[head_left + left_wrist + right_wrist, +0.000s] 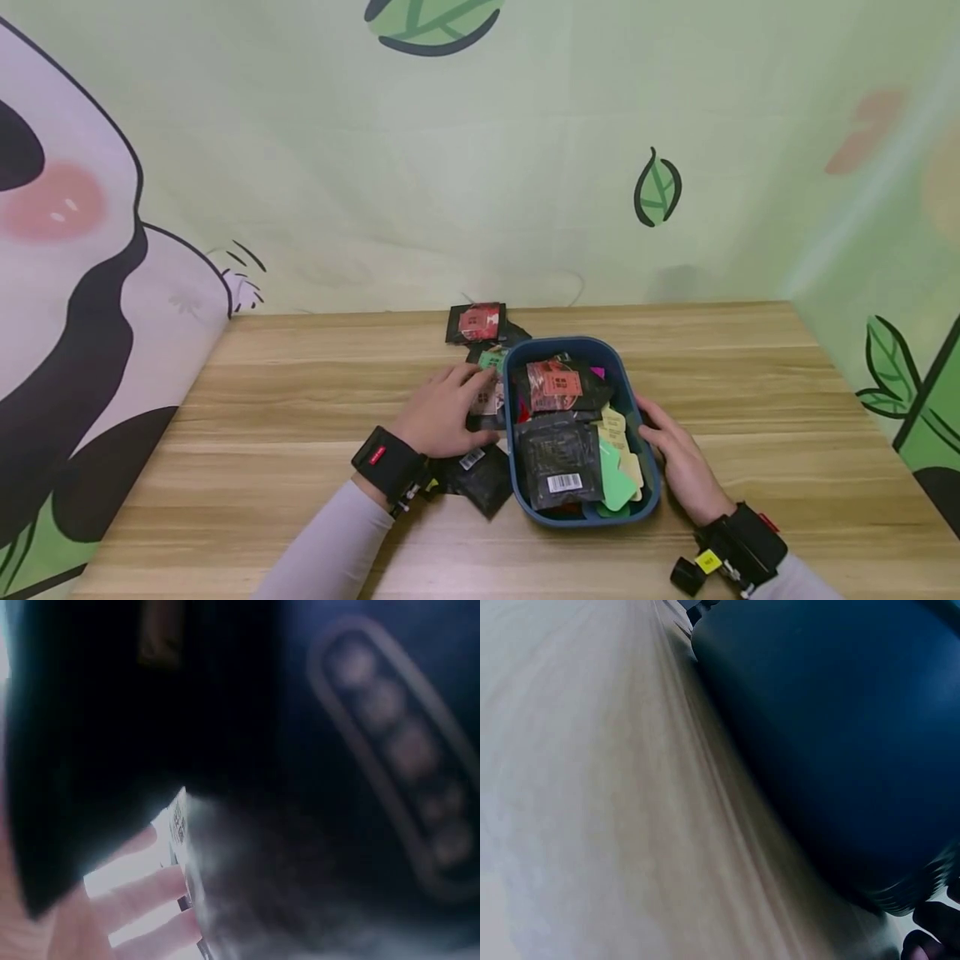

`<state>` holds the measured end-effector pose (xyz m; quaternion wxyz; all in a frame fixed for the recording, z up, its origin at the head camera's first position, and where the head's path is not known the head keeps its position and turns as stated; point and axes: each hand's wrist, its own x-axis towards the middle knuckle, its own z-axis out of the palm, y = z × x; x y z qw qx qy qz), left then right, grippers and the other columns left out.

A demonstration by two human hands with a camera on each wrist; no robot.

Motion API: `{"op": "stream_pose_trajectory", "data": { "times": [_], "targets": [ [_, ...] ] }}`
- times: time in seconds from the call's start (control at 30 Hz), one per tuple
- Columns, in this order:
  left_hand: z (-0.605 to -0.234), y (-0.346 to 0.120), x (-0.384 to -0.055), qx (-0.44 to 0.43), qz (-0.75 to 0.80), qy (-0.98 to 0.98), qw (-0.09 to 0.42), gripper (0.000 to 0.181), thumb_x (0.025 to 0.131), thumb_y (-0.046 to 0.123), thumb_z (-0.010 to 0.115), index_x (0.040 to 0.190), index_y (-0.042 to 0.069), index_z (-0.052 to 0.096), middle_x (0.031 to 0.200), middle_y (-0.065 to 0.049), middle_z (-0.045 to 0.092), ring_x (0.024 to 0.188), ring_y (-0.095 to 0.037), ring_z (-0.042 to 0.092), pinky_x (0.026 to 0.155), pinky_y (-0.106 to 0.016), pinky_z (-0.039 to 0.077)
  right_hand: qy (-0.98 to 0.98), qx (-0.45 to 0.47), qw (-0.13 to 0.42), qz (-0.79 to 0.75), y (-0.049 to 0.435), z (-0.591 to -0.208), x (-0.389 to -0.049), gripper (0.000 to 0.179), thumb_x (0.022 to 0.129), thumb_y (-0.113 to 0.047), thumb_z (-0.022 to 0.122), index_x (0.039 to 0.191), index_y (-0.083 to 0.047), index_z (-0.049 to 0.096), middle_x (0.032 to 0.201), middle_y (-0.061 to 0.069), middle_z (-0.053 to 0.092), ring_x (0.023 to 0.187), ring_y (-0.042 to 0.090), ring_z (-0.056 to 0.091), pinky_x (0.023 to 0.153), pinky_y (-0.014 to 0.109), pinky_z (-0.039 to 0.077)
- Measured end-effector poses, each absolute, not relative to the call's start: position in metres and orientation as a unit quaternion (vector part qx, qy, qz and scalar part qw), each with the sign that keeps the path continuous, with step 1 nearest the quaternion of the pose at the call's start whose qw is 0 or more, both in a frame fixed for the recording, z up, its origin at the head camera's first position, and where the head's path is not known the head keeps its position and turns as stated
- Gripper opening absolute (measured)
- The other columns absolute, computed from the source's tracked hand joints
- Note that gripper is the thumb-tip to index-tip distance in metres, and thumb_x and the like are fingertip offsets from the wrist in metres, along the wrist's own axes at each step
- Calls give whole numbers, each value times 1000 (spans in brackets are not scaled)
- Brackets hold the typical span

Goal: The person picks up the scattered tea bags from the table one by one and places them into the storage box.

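Note:
A dark blue bin holds black sachets and coloured cards. Just left of it, my left hand lies over a group of black packets, fingers spread forward and thumb toward the bin. Close up in the left wrist view, a dark packet covers much of the scene, with fingers beside it. My right hand rests along the bin's outer right wall, its fingers fairly straight. That smooth wall fills the right wrist view's right side.
At the table's back edge lies a red-and-black packet, with more packets in front of it. Another black packet is below my left hand. A printed cloth backdrop rises behind the wooden table.

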<state>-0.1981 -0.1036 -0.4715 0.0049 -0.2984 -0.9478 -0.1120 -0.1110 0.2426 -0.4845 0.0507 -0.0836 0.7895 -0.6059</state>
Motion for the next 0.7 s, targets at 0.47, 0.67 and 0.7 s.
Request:
{"op": "stream_pose_trajectory", "data": {
  "times": [0.47,0.67,0.7],
  "targets": [
    [-464,-97,-195,-283,-112,-953,9,79,78,57,71,144,18,54,119,-1,53,105,-19,53,89,-39,47,785,-86,48,-612,242,-484,-111,59,106,-32,33,158,-4,28,161,16,28,148,30,19,115,59,13],
    [-464,-97,-196,-285,-136,-949,1,67,77,47,76,133,15,61,114,0,55,95,-14,53,83,-34,48,786,-83,48,-610,242,-484,-111,60,106,-32,33,158,-3,28,161,16,28,148,31,19,115,58,13],
    [-465,-97,-196,-290,-143,-946,0,63,78,44,76,131,14,62,113,0,56,95,-13,54,83,-33,49,787,-83,48,-610,242,-484,-111,60,106,-32,34,158,-3,28,161,16,28,148,31,19,115,59,13]
  ]
}}
